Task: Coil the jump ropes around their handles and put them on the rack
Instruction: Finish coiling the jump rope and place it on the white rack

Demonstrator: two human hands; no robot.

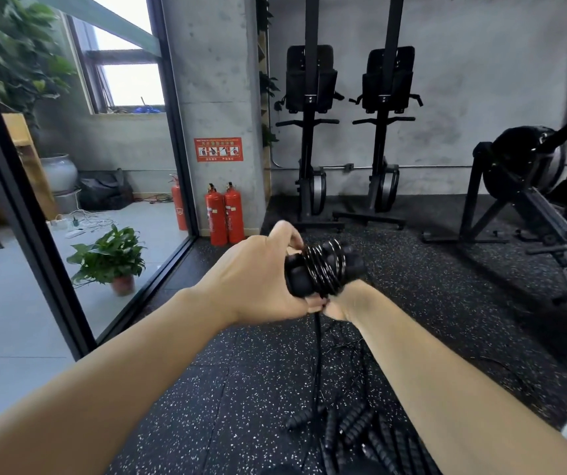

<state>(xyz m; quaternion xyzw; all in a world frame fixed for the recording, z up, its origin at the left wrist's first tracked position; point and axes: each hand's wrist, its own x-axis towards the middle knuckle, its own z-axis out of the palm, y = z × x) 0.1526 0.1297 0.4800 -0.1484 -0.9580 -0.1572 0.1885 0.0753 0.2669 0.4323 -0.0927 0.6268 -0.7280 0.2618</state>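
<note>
The coiling step looks to be well under way: the left hand (261, 279) grips a pair of black handles (297, 275) held out at mid-frame above the floor (234, 389), with several turns of the speckled black cord (326, 265) already wound across them. The right hand (338, 303) sits just beneath the bundle, touching the left; its wrist is bent so the palm turns away from the camera, and its fingers seem to pinch the cord where it leaves the coil, though most of that hand is hidden. From there the loose tail of the cord hangs straight down to the floor. Both forearms reach forward and converge on the bundle. The next move probably calls for more turns round the handles, kept tight so they do not slip. Other jump ropes (360, 430) lie heaped on the floor below, not yet coiled, and no rack can be made out
</note>
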